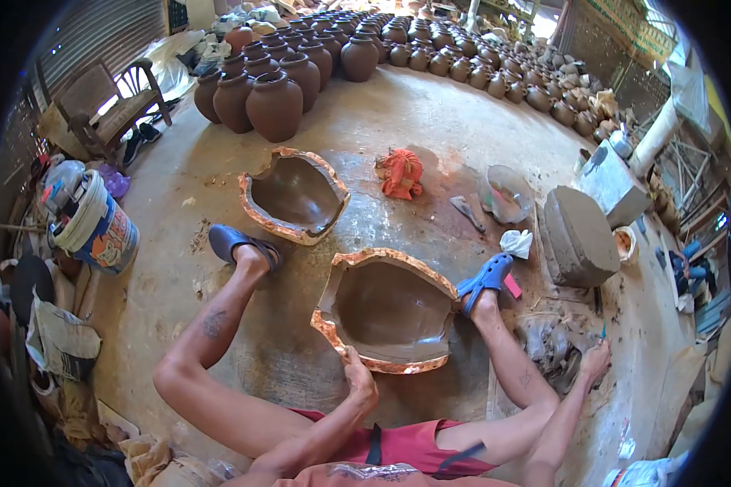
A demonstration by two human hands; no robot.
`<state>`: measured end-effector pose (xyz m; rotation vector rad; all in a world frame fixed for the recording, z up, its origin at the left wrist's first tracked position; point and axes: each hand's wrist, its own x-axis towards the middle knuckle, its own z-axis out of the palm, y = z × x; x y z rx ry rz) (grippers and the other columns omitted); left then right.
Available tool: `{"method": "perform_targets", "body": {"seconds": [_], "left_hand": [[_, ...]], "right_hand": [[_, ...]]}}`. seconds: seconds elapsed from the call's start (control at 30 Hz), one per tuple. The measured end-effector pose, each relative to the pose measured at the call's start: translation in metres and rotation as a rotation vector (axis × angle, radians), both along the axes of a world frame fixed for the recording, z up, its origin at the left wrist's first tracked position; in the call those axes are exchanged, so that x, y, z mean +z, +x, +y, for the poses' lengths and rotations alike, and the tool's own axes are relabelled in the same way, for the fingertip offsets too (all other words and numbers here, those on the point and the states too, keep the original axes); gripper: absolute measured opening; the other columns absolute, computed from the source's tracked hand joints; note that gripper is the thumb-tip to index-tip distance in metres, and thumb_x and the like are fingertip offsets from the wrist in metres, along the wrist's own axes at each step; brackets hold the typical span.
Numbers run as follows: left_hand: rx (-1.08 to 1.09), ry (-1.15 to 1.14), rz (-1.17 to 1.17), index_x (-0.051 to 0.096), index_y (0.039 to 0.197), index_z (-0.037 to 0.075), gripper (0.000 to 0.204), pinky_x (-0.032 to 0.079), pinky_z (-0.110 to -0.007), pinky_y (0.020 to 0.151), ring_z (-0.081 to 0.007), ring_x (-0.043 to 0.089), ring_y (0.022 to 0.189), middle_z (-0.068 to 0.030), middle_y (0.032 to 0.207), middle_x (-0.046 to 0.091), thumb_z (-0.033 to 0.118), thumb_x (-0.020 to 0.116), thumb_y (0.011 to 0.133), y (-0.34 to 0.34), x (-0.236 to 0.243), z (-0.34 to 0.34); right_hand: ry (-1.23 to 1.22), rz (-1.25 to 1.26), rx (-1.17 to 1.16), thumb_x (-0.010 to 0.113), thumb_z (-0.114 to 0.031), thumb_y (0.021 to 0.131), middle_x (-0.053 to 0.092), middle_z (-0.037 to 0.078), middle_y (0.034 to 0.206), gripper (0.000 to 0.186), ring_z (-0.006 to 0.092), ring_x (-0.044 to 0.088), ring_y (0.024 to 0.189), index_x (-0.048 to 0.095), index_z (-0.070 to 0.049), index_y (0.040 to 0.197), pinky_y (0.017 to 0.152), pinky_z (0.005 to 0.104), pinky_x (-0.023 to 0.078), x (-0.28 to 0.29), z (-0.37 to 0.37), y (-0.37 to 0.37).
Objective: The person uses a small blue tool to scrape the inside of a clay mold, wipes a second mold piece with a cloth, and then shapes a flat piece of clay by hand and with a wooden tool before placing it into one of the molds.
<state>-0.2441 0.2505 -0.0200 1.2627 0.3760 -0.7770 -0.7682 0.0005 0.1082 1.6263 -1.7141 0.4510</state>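
Between my legs lies a half-pot mould [453, 364] with a rough orange-brown rim and a smooth layer of grey-brown clay inside. My left hand [359, 380] is closed on its near rim, toward the left. A second, similar mould half [248, 203] rests farther off, beyond my left foot. Out to the right, my right hand [597, 361] is closed around a slim tool [603, 331] whose teal end sticks up; the rest is hidden in the fingers. Beside that hand is a heap of grey clay scraps [548, 345].
A big clay block [581, 235] stands at right, near a clear plastic basin [506, 195], a white cloth [516, 243] and a pink piece [512, 286]. An orange cloth bundle [402, 173] sits ahead. Rows of brown pots [274, 105] fill the back; a bucket [97, 223] stands left.
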Motion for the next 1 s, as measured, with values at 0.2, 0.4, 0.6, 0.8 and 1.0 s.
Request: {"method": "perform_targets", "body": {"seconds": [0.2,0.4,0.6,0.8,1.0], "left_hand": [[-0.217,0.151,-0.427,0.054,0.142,-0.004,0.06,0.044,-0.039,0.105,-0.0272,0.06,0.123,-0.0185,0.132,0.065,0.045,0.048,0.108,0.082,0.001,-0.016],[-0.78,-0.05,-0.611,0.06,0.144,0.003,0.073,0.047,-0.038,0.105,-0.0198,0.059,0.124,-0.0095,0.134,0.066,0.062,0.054,0.101,0.229,0.017,-0.087],[-0.404,-0.392,-0.259,0.064,0.133,0.005,0.045,0.051,-0.033,0.091,-0.0164,0.065,0.102,-0.008,0.115,0.07,0.038,0.059,0.104,0.26,0.02,-0.071],[0.145,-0.106,0.016,0.054,0.129,0.006,0.042,0.045,-0.024,0.056,-0.011,0.055,0.073,-0.0028,0.086,0.054,0.008,0.056,0.087,0.149,0.008,0.051],[-0.264,-0.009,0.353,0.054,0.125,0.006,0.041,0.038,-0.025,0.042,-0.0108,0.048,0.057,-0.0032,0.084,0.053,0.01,0.06,0.085,0.074,-0.006,0.084]], "right_hand": [[0.119,-0.484,0.27,0.049,-0.01,0.103,0.072,0.018,0.093,0.024,0.03,0.071,0.083,0.063,0.003,0.118,0.075,0.043,0.056,0.071,0.026,0.097],[0.601,-0.835,0.576,0.052,-0.012,0.104,0.066,0.009,0.074,0.019,0.0188,0.066,0.067,0.062,0.002,0.111,0.059,0.0364,0.053,0.098,0.099,0.322],[1.016,-0.526,0.885,0.056,-0.005,0.096,0.067,0.024,0.086,0.014,0.0415,0.068,0.076,0.059,0.001,0.108,0.069,0.0481,0.052,0.048,0.14,0.448],[1.154,-0.043,1.38,0.059,-0.011,0.095,0.068,0.021,0.086,0.011,0.0406,0.068,0.081,0.057,-0.003,0.103,0.071,0.0504,0.052,0.021,0.17,0.502],[1.071,0.383,1.488,0.058,-0.013,0.092,0.068,0.016,0.083,0.011,0.0356,0.071,0.08,0.057,-0.005,0.099,0.069,0.0476,0.055,-0.006,0.214,0.541]]}}
